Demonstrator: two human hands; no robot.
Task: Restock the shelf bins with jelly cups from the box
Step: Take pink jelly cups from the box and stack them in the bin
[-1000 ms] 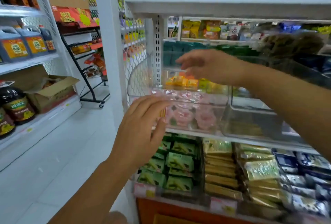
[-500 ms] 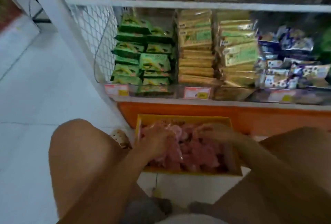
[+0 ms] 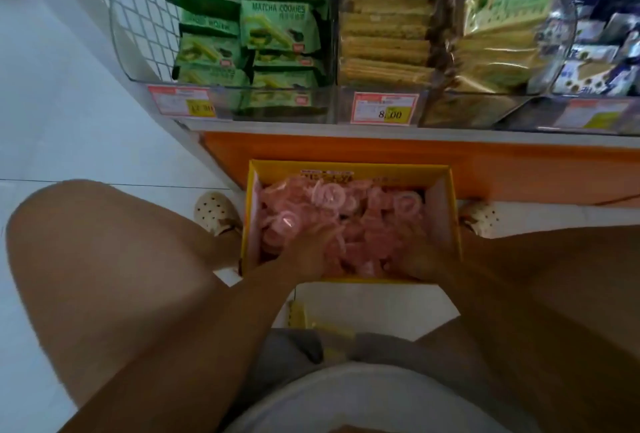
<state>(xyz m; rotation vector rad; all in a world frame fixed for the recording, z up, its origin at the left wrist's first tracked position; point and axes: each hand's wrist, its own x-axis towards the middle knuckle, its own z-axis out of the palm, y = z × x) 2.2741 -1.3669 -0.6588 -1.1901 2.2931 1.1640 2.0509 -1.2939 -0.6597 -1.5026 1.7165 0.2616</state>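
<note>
While the person squats on the white floor (image 3: pixel 69 127), the left hand (image 3: pixel 308 254) and right hand (image 3: pixel 420 259) sit sunk among pink jelly cups (image 3: pixel 329 195) in the yellow box (image 3: pixel 248 224) against the orange shelf base (image 3: pixel 346 146). Blur hides whether either hand grips any cups. Matcha cookie packs (image 3: pixel 277 27) fill the bin above.

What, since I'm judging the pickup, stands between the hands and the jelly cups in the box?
Nothing visible does. The left hand and right hand are both down inside the open box, touching the jelly cups; no lid or flap covers them.
</note>
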